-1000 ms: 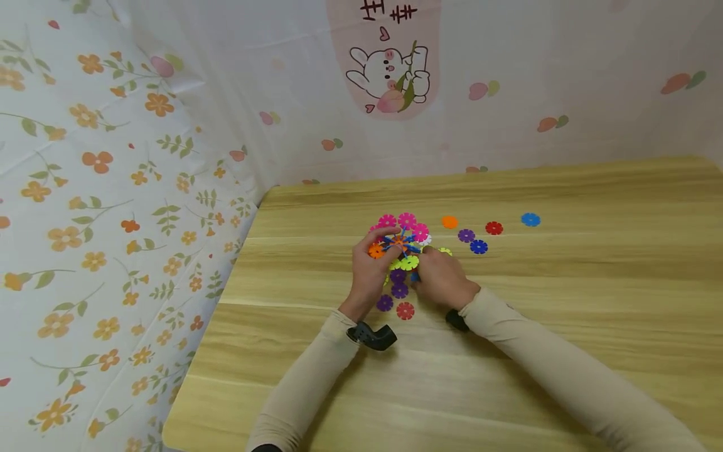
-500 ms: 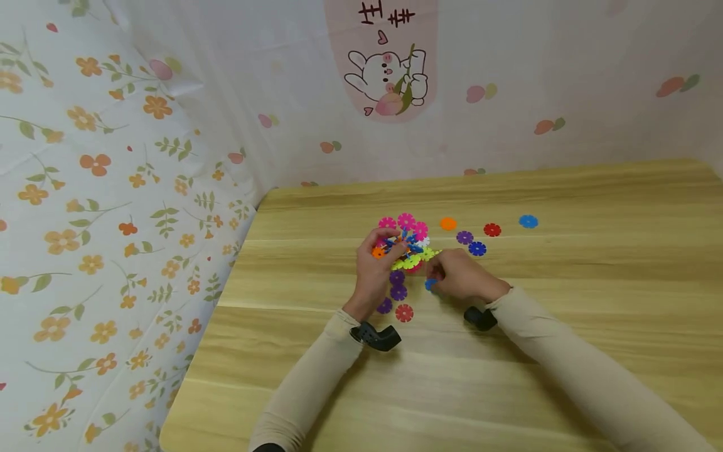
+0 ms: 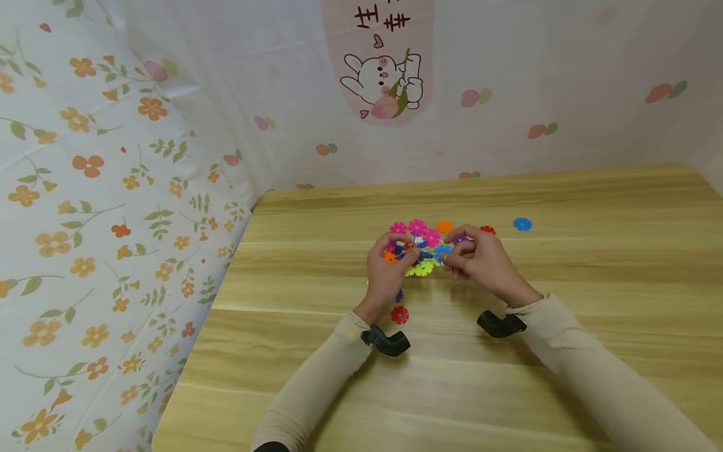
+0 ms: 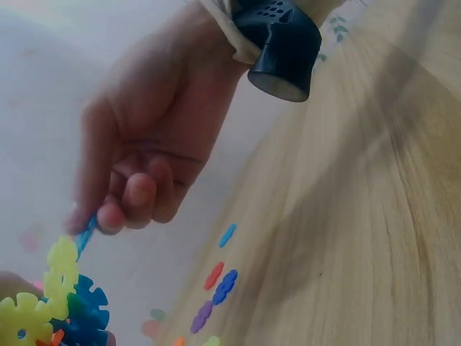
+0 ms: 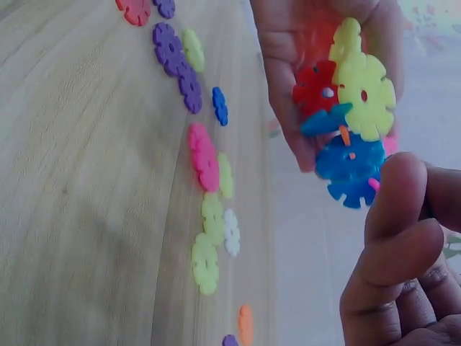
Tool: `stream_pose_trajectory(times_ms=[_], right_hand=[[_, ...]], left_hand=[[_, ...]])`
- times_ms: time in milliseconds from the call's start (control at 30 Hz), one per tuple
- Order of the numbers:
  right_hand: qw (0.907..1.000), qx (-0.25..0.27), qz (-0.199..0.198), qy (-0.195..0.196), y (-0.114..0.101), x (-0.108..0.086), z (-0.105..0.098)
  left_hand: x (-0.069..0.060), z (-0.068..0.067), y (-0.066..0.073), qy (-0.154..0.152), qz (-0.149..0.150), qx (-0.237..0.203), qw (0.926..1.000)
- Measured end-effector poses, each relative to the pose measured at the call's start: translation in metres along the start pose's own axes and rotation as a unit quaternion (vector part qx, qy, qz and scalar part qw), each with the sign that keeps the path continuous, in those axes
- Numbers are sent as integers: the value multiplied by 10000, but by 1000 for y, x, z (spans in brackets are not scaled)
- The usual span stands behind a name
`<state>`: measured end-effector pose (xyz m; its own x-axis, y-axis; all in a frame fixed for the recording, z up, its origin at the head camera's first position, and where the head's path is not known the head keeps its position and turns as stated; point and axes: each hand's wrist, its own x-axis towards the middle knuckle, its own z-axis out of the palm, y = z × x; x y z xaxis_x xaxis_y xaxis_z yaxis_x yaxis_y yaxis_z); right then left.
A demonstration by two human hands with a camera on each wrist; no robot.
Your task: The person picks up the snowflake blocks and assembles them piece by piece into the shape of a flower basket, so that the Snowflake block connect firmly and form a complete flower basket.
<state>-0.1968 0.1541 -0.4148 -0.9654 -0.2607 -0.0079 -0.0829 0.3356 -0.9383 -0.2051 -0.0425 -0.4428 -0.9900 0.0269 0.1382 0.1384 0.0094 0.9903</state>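
Observation:
My left hand grips a cluster of joined snowflake discs above the table. Yellow, red and blue discs show in it in the right wrist view, with small orange and pink bits. My right hand pinches a light blue snowflake disc between thumb and forefinger, at the right side of the cluster. In the left wrist view that disc appears edge-on at the fingertips, close against a yellow disc. Whether the two are slotted together I cannot tell. Fingers hide part of the cluster.
On the wooden table lie loose discs: several pink, several yellow-green, purple, orange, blue, and red. A printed cloth hangs behind and at left.
My right hand has picked the light blue disc up from the table and brought it up and right, then to the cluster's side. My left hand has shifted slightly right with the cluster.

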Motion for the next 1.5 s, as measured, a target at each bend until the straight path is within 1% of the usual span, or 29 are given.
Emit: stream_pose_trajectory(times_ms=[67, 167, 300, 400, 467, 567, 700, 767, 833, 900, 967, 1067, 1100, 1167, 1267, 1367, 1433, 1500], right_hand=[[9999, 34, -34, 110, 0, 0, 2], [9993, -47, -203, 309, 1, 0, 6], [9980, -101, -367, 506, 1, 1, 9], [9979, -24, -335, 549, 1, 2, 10], [9980, 98, -279, 560, 0, 2, 11], [9979, 46, -290, 585, -1, 3, 13], [9984, 81, -190, 533, -2, 5, 13], [9988, 171, -62, 459, -4, 6, 12], [9992, 184, 62, 348, -4, 5, 9], [9994, 213, 164, 231, -4, 4, 5], [9993, 270, 233, 145, -2, 4, 1], [9990, 316, 299, 26, 1, 1, -8], [9993, 251, 263, 2, 1, 1, -11], [9999, -45, 119, -58, 2, -1, -16], [9987, -473, -148, -130, 2, -1, -20], [9971, -635, -328, -254, 0, 0, -20], [9966, -672, -363, -312, -2, 1, -18], [9964, -691, -373, -318, -4, 2, -15]], left_hand=[[-1, 3, 0, 14, 68, 73, 9999], [-1, 6, -2, 53, 150, 157, 9998], [-3, 10, -4, 89, 281, 471, 9985], [-4, 12, -6, 116, 359, 674, 9970], [-5, 12, -6, 169, 391, 714, 9965], [-5, 13, -5, 188, 444, 819, 9955], [-4, 12, -5, 125, 450, 736, 9962], [-3, 10, -5, 23, 359, 581, 9977], [-2, 7, -4, -158, 201, 458, 9986], [-1, 3, -2, -385, -65, 356, 9986], [1, -1, 0, -652, -378, 156, 9970], [1, -5, 3, -979, -737, -130, 9924], [1, -6, 4, -1089, -829, -293, 9902], [3, -8, 5, -1262, -1001, -654, 9848], [6, -12, 7, -1473, -1176, -1107, 9758], [10, -15, 9, -1717, -1295, -1337, 9674], [11, -16, 10, -1972, -1380, -1395, 9605], [13, -17, 11, -2245, -1499, -1564, 9501]])
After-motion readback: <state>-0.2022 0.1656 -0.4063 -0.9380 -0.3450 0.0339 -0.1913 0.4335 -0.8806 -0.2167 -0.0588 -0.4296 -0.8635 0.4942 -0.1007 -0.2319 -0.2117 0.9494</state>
